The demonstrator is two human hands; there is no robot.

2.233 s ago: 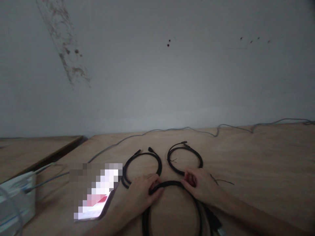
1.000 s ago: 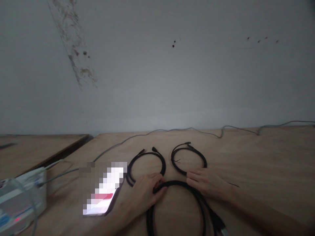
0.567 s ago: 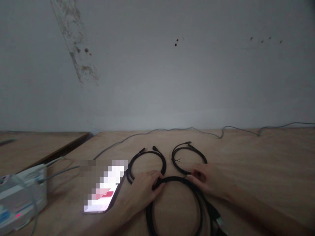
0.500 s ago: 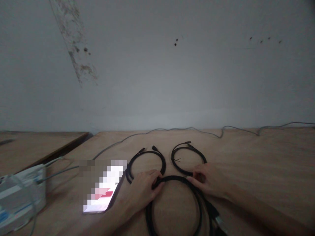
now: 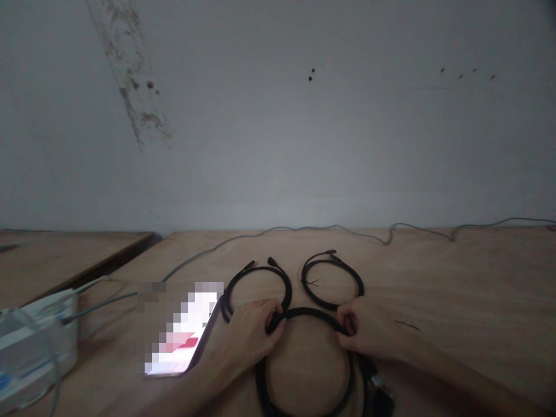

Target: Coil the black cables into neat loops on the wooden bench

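A large coil of black cable lies on the wooden table at the bottom centre. My left hand pinches its upper left side. On its upper right side, my right hand has closed its fingers round the cable. The connectors of this coil rest below my right wrist. Behind my hands are two smaller black coils, the left one with both plug ends pointing away and the right one just beyond my right fingers.
A phone with a lit screen lies left of my left arm. A white power strip stands at the far left. One thin grey cable runs along the back of the table, and a short dark tie lies right of my right hand.
My right hand has shifted slightly down and closed on the large coil. The connectors below it have moved a little, and the short dark tie now shows on the table at the right.
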